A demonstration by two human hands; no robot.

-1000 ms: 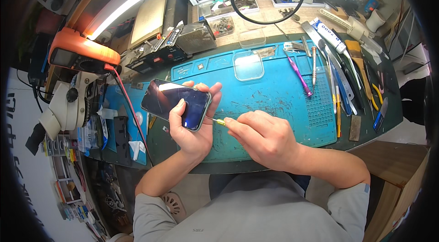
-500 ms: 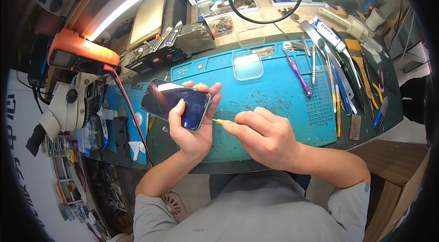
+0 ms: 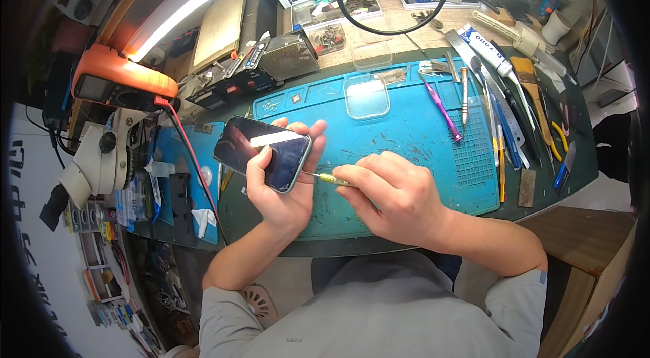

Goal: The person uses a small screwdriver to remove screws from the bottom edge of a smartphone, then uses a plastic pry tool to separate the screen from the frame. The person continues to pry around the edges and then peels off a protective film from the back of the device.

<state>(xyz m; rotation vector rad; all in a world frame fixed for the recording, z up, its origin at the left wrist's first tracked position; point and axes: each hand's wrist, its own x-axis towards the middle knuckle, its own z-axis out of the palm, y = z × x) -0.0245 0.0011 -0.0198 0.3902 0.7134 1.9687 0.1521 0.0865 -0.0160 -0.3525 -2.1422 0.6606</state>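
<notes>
A dark-screened smartphone [image 3: 284, 162] lies tilted in my left hand [image 3: 274, 199], its thumb across the glass and its fingertips over the far edge. A bright band of lamp light reflects on the screen. My right hand [image 3: 399, 199] pinches a small screwdriver [image 3: 332, 179] with a yellow-green handle. The thin shaft points left at the phone's near right edge; whether the tip sits in a screw there is too small to tell. Both hands are above the blue work mat [image 3: 406, 148].
On the mat's right lie a purple screwdriver [image 3: 444, 111] and a copper-coloured one [image 3: 464, 97]. Brushes, tweezers and yellow-handled pliers [image 3: 560, 141] crowd the right side. A clear plastic lid [image 3: 367, 97] rests at the back. At left hangs an orange multimeter [image 3: 122, 77] with a red cable.
My right fingers have shifted back along the screwdriver, so more of its handle shows. The phone has tilted and moved slightly right, widening the reflection on its screen.
</notes>
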